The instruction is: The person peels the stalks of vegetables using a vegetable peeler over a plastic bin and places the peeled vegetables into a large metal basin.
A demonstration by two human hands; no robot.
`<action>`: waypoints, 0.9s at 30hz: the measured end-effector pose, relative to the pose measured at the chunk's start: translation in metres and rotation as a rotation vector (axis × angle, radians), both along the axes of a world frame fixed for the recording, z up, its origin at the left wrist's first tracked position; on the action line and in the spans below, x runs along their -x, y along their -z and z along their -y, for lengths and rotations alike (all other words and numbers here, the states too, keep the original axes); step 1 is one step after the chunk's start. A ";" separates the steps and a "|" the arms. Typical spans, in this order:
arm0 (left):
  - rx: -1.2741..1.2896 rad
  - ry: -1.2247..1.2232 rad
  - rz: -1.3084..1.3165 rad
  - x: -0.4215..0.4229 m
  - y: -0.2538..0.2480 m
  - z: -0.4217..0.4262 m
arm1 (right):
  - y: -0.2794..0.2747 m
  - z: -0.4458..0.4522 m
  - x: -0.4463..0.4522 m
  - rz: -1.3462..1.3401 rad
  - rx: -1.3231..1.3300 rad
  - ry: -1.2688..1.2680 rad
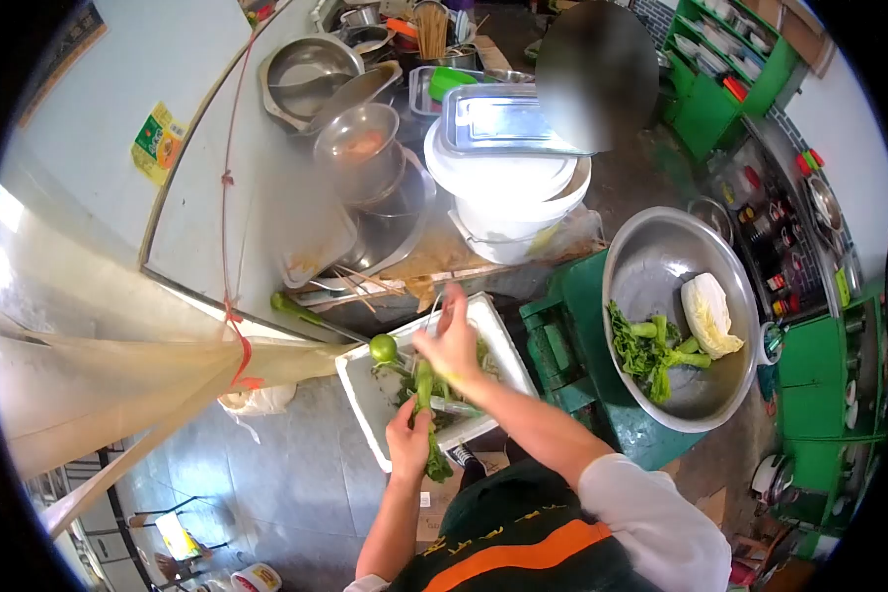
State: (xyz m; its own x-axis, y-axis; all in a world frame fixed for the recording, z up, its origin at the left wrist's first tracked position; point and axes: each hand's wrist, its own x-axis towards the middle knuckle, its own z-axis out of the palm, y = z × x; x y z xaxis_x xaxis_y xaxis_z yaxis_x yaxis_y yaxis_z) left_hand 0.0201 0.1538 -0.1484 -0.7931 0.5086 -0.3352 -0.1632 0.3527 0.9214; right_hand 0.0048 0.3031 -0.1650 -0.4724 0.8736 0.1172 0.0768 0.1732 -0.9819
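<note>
My left hand [409, 436] is closed around a leafy green vegetable stalk [424, 390], its leaves hanging below the fingers. Above the upper end of that stalk is my right hand [451, 345], thumb and fingers bent around something thin and pale that I cannot make out. Both hands are over a white foam box [357, 400] on the floor, which holds green scraps and what looks like clear plastic. A round green piece [383, 347] shows at the box's far left side. Beyond it, a long thing with a green end [291, 308] points into the box.
To the right, a large steel basin [651, 261] on a green stand [641, 434] holds a napa cabbage [708, 314] and leafy stalks [651, 350]. Ahead, a low table carries steel pots [360, 148] and white buckets [508, 222]. A plastic curtain [99, 365] hangs at left.
</note>
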 end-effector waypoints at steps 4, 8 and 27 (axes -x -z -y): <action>0.004 -0.074 -0.130 0.001 0.014 0.009 | -0.004 -0.023 0.000 -0.060 0.191 0.128; 0.075 -0.067 -0.131 -0.002 0.009 0.002 | -0.015 0.025 -0.015 -0.063 0.098 -0.042; -0.364 -0.179 0.529 -0.005 0.000 -0.005 | 0.004 0.008 -0.005 -0.410 0.620 -0.250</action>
